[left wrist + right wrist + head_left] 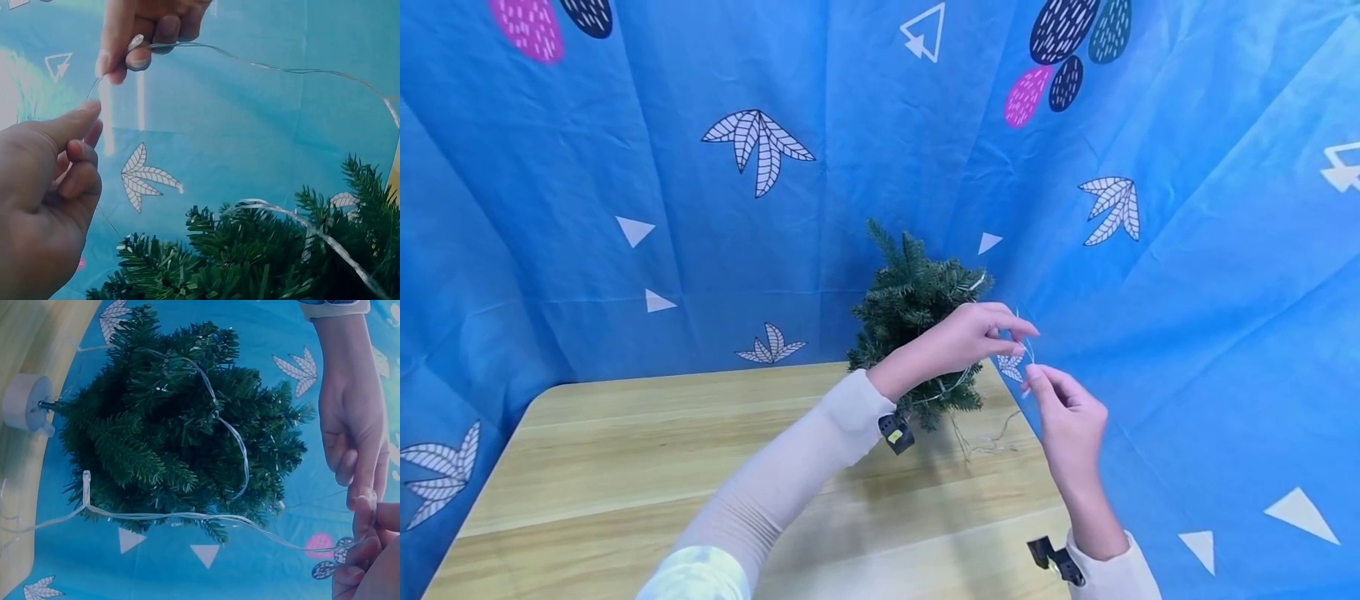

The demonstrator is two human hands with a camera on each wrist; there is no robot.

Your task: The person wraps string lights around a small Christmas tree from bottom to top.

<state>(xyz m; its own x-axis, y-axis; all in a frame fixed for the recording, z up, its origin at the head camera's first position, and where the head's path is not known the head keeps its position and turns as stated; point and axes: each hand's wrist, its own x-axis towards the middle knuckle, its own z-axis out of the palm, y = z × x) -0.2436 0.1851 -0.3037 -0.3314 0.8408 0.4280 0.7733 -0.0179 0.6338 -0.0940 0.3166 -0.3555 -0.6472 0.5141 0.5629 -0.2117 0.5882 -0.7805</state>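
The lights (169, 516) are draped around the tree (902, 300), and a slack stretch is held up just to the tree's right. There the wire (294, 70) is pinched by the fingers of the left hand (973, 333) and, next to a bulb (135, 42), by those of the right hand (1070, 421). Loose strands are seen on the desk (625, 450) in front of the tree. The lights are judged light and limp, with thin, smooth wire that could slip or be caught on the tree; the bulbs are probably fragile, so bare wire between them is best gripped. Below the tree a white base (24, 403) is seen; whether anything is contained in it cannot be told.
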